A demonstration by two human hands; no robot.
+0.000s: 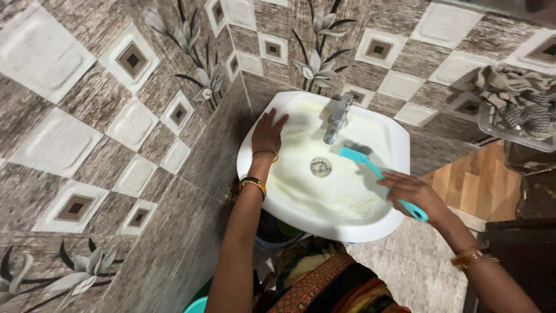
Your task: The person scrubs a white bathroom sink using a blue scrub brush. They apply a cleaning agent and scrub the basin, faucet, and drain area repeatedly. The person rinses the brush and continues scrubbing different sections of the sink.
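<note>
Furthest left, the wall of grey-brown and cream ceramic tiles with leaf patterns [116, 116] ran away from the person's left arm. The left hand [268, 132] lay flat, palm down, on the left rim of the white ceramic wall-hung washbasin [379, 124], its fingers close together and pointing toward the wall; it gripped nothing. Gold and dark bangles [255, 184] circled that forearm just below the hand.

To the right of that hand, inside the bowl, sat the round metal drain [320, 167], and above it, at the back edge, the chrome tap [337, 119] leaned over the bowl. The bowl's surface looked yellowish and wet.

Further right, the right hand [412, 192] was closed around the handle of a turquoise plastic scrubbing brush [362, 159]. The brush head reached out ahead of the fingers, up and to the left of the hand, resting against the basin just right of the drain and below the tap. The handle's end stuck out behind the hand, over the front right rim. Gold bangles [472, 257] sat on that wrist.

Beyond the right hand, at the far right, a crumpled patterned cloth [512, 95] hung in a clear container.
</note>
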